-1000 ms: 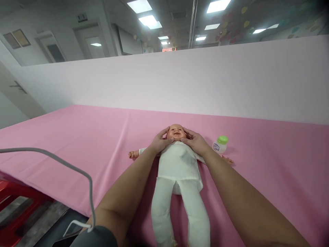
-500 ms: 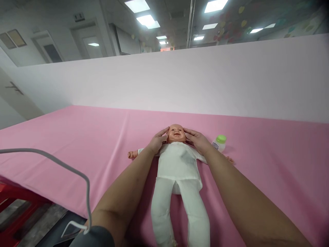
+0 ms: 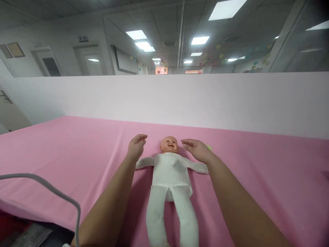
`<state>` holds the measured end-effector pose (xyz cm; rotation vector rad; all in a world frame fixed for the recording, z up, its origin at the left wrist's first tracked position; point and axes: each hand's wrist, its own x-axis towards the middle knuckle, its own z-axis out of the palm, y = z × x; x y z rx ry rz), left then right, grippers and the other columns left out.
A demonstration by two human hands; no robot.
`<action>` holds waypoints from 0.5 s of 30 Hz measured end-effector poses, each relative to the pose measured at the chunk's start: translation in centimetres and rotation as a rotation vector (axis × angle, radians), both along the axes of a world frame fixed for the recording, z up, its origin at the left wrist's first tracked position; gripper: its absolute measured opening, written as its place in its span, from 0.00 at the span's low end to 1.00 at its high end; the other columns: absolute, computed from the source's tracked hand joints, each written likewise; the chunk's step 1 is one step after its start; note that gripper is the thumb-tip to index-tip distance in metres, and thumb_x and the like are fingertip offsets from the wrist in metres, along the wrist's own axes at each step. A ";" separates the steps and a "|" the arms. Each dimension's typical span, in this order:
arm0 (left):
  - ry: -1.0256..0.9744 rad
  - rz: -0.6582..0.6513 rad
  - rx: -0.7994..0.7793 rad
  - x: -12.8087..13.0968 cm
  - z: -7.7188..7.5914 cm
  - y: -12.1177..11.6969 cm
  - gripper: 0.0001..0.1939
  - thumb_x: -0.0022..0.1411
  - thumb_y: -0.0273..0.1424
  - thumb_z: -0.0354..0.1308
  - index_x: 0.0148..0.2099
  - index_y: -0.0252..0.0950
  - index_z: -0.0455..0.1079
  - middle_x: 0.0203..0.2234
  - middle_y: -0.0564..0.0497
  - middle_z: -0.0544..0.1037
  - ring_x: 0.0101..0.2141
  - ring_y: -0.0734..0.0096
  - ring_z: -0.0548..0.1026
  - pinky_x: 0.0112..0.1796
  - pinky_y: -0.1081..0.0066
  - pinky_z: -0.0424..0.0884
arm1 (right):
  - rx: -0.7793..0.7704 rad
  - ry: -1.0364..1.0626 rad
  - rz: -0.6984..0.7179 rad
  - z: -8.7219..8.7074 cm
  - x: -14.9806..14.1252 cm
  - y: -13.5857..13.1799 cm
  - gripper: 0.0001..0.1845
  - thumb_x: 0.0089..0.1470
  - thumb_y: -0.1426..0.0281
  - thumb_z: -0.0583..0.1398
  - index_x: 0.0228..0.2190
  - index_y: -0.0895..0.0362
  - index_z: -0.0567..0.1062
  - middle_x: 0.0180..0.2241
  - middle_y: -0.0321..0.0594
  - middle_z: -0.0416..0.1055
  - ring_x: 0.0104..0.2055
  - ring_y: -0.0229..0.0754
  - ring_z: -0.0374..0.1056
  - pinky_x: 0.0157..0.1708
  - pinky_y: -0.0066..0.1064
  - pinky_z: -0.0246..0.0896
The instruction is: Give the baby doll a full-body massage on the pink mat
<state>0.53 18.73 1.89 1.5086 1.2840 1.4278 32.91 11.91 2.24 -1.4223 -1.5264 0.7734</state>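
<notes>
A baby doll (image 3: 171,171) in a white cloth top and white trousers lies on its back, head toward the far wall and arms spread wide. To the left of its head, my left hand (image 3: 136,145) is raised and apart from it, fingers extended and holding nothing. On the other side, my right hand (image 3: 195,149) hovers close to the head without touching it, its fingers stretched out. The doll's own hands are hidden behind my wrists. Behind my right hand only the green cap (image 3: 209,147) of a small bottle shows.
A pink sheet (image 3: 77,151) covers the table. Behind it rises a white partition (image 3: 164,99) with glass above. At the left a grey cable (image 3: 51,188) curves through the foreground, and something red (image 3: 10,226) stands below the table edge.
Both hands have let go of the sides of the doll's head. My left hand has moved well out to the left; my right hand is slightly off the head. The camera has tilted up.
</notes>
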 end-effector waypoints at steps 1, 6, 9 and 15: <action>0.061 0.026 -0.019 -1.4 0.4 -0.5 0.17 0.55 0.31 0.59 0.48 0.40 0.81 0.49 0.47 0.83 0.50 0.53 0.78 0.44 0.64 0.73 | -0.035 -0.044 -0.003 0.5 1.0 -1.1 0.22 0.58 0.54 0.67 0.52 0.44 0.83 0.59 0.40 0.77 0.62 0.58 0.71 0.64 0.51 0.61; 0.419 0.106 -0.245 -7.3 -0.4 -3.5 0.19 0.55 0.32 0.62 0.50 0.42 0.79 0.50 0.47 0.83 0.46 0.53 0.81 0.40 0.66 0.72 | -0.264 -0.377 -0.148 0.0 6.6 -5.8 0.15 0.56 0.55 0.67 0.42 0.47 0.85 0.44 0.43 0.83 0.47 0.59 0.77 0.48 0.45 0.70; 0.502 0.130 -0.323 -9.0 -1.5 -4.8 0.21 0.59 0.37 0.59 0.54 0.43 0.76 0.41 0.49 0.85 0.33 0.58 0.81 0.35 0.66 0.71 | -0.317 -0.492 -0.238 -2.2 8.6 -7.7 0.16 0.58 0.54 0.65 0.42 0.48 0.84 0.44 0.45 0.82 0.47 0.58 0.77 0.44 0.42 0.69; 0.575 0.189 -0.339 -9.1 -2.6 -4.7 0.14 0.53 0.40 0.65 0.42 0.43 0.78 0.34 0.46 0.84 0.36 0.50 0.81 0.34 0.65 0.68 | -0.395 -0.543 -0.420 -5.7 8.9 -8.4 0.26 0.66 0.48 0.52 0.42 0.52 0.82 0.42 0.52 0.82 0.42 0.59 0.77 0.41 0.45 0.69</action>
